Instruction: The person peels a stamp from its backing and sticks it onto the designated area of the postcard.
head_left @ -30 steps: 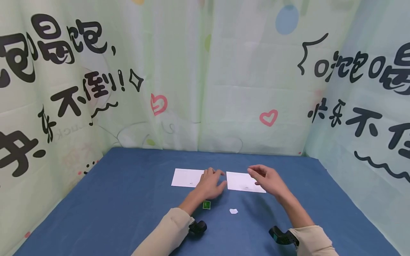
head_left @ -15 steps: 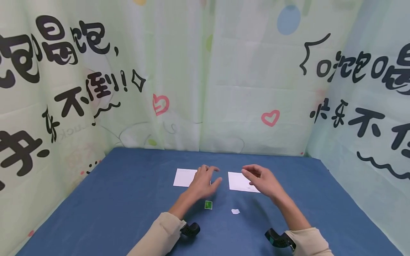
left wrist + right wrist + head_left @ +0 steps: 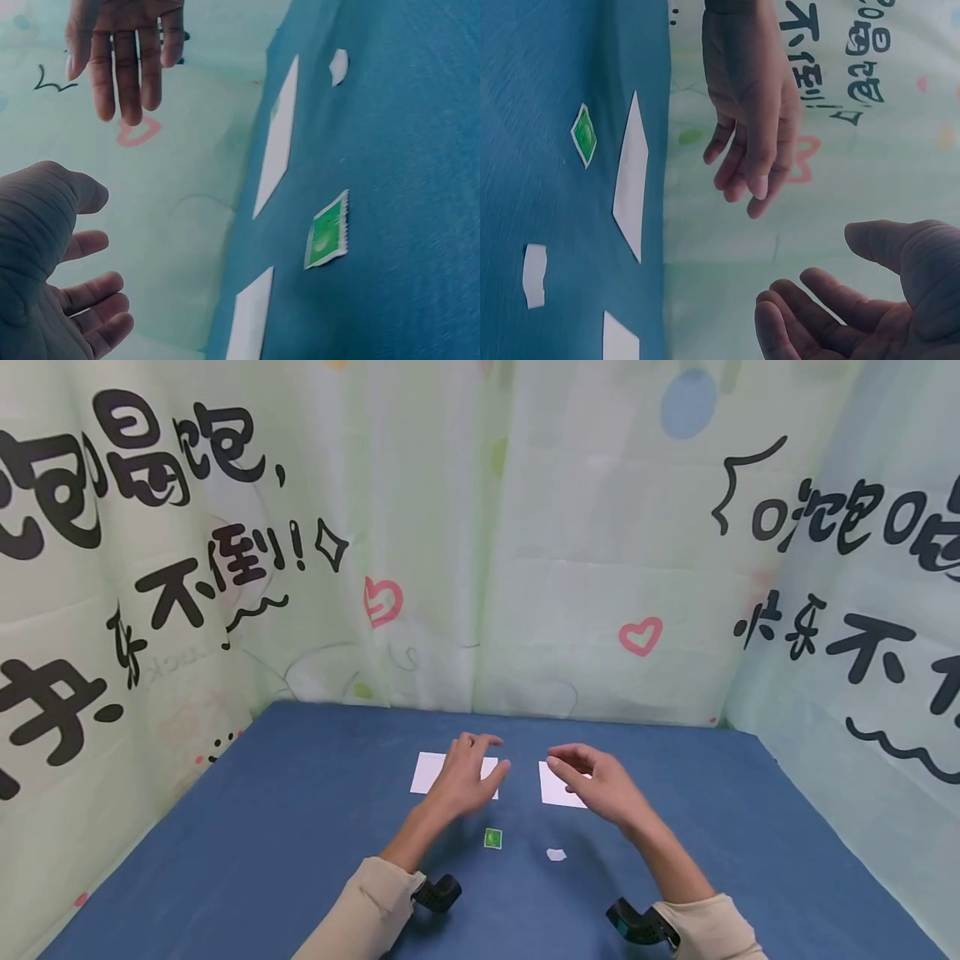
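Observation:
Above the left white paper rectangle (image 3: pixel 430 772), perhaps an envelope, hovers my left hand (image 3: pixel 456 783), fingers loosely bent and holding nothing. My right hand (image 3: pixel 600 783) hangs over the right white paper rectangle (image 3: pixel 558 788), hiding its right part. Its fingers curve loosely, with a gap to the thumb in the right wrist view. A greenish patch (image 3: pixel 276 109) shows at that paper's far corner in the left wrist view. Nearer me on the cloth lies a small green stamp-like square (image 3: pixel 492 838) with a white serrated edge. Right of it is a white paper scrap (image 3: pixel 556 855).
Blue cloth (image 3: pixel 300 860) covers the table. Pale curtains (image 3: pixel 555 568) with black lettering and pink hearts hang behind it and along both sides. Each wrist carries a black camera mount, such as the left one (image 3: pixel 438 893).
Both hands have drifted left over the papers, staying raised, and more of the left paper shows to the right of the left hand. The head view has turned slightly; the stamp-like square and scrap stay put.

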Tool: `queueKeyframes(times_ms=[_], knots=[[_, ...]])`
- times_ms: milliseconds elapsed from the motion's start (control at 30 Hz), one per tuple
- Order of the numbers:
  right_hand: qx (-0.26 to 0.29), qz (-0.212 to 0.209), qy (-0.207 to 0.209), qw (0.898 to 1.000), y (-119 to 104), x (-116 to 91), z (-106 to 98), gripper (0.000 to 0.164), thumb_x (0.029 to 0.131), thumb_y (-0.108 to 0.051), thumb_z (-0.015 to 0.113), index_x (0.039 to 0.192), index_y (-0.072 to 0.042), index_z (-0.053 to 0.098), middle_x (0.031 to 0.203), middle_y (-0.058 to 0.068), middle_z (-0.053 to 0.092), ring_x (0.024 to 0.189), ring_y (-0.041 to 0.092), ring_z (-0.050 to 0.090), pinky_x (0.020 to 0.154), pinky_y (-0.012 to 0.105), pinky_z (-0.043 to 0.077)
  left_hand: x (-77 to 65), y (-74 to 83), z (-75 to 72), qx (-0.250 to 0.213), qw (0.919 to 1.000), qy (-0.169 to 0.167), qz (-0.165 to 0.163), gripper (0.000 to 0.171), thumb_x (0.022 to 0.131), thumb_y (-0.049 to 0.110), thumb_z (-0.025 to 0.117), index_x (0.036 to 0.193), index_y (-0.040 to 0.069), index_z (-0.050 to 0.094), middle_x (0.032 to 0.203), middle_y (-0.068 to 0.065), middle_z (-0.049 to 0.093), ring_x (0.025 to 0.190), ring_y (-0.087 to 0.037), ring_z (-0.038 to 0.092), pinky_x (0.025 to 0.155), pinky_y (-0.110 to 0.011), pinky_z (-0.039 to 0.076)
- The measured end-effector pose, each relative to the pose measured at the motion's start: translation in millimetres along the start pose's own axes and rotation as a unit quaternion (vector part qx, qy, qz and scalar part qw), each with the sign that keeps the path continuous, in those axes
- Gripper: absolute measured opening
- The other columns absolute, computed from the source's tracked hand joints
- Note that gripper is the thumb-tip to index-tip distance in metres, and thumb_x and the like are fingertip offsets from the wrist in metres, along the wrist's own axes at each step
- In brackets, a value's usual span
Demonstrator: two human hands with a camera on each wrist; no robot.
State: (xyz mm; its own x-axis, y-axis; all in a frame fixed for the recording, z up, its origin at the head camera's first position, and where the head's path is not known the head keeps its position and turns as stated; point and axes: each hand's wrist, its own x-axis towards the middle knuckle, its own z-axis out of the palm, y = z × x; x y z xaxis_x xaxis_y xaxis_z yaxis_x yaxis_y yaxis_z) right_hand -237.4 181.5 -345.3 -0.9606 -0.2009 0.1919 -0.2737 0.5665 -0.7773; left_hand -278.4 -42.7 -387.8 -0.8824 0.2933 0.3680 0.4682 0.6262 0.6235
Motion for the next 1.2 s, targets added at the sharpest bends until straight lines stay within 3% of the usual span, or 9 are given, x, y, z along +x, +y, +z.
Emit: queueKeyframes(times_ms=[267, 533, 900, 1200], knots=[[0.004, -0.013, -0.005, 1.000, -8.9, 3.3, 13.4, 0.042, 0.102, -0.030, 0.065, 0.133, -0.002, 0.063, 0.125, 0.013, 0.068, 0.109, 0.027, 0.065, 0.088, 0.040, 0.057, 3.0, -0.2, -13.7, -0.015, 0.9994, 0.030, -0.011, 0.043, 0.102, 0.029, 0.061, 0.139, 0.006, 0.058, 0.131, -0.021, 0.051, 0.122, -0.035, 0.049, 0.099, -0.054, 0.046], [0.009, -0.011, -0.011, 1.000, -9.0, 7.7, 25.5, 0.038, 0.102, -0.027, 0.064, 0.131, -0.003, 0.064, 0.121, 0.010, 0.069, 0.105, 0.027, 0.065, 0.080, 0.032, 0.054, 4.2, -8.7, -23.0, -0.019, 0.9985, 0.050, 0.009, 0.041, 0.102, 0.025, 0.060, 0.136, 0.003, 0.058, 0.129, -0.022, 0.053, 0.119, -0.037, 0.048, 0.096, -0.055, 0.044], [-0.010, -0.022, -0.017, 1.000, -10.9, 14.5, 40.7, 0.036, 0.101, -0.029, 0.066, 0.127, -0.004, 0.067, 0.117, 0.006, 0.071, 0.103, 0.021, 0.065, 0.082, 0.034, 0.054, 6.6, -20.0, -32.2, -0.021, 0.9981, 0.053, -0.023, 0.041, 0.102, 0.024, 0.061, 0.135, 0.000, 0.058, 0.131, -0.024, 0.052, 0.124, -0.040, 0.047, 0.099, -0.058, 0.043], [-0.009, -0.024, -0.038, 0.999, -15.9, 19.0, 50.8, 0.031, 0.100, -0.027, 0.067, 0.124, -0.006, 0.070, 0.112, 0.004, 0.072, 0.098, 0.019, 0.066, 0.083, 0.036, 0.054, 7.4, -30.6, -35.9, -0.018, 0.9982, 0.028, -0.050, 0.043, 0.103, 0.026, 0.060, 0.137, -0.001, 0.057, 0.135, -0.026, 0.051, 0.128, -0.043, 0.045, 0.101, -0.060, 0.042]])
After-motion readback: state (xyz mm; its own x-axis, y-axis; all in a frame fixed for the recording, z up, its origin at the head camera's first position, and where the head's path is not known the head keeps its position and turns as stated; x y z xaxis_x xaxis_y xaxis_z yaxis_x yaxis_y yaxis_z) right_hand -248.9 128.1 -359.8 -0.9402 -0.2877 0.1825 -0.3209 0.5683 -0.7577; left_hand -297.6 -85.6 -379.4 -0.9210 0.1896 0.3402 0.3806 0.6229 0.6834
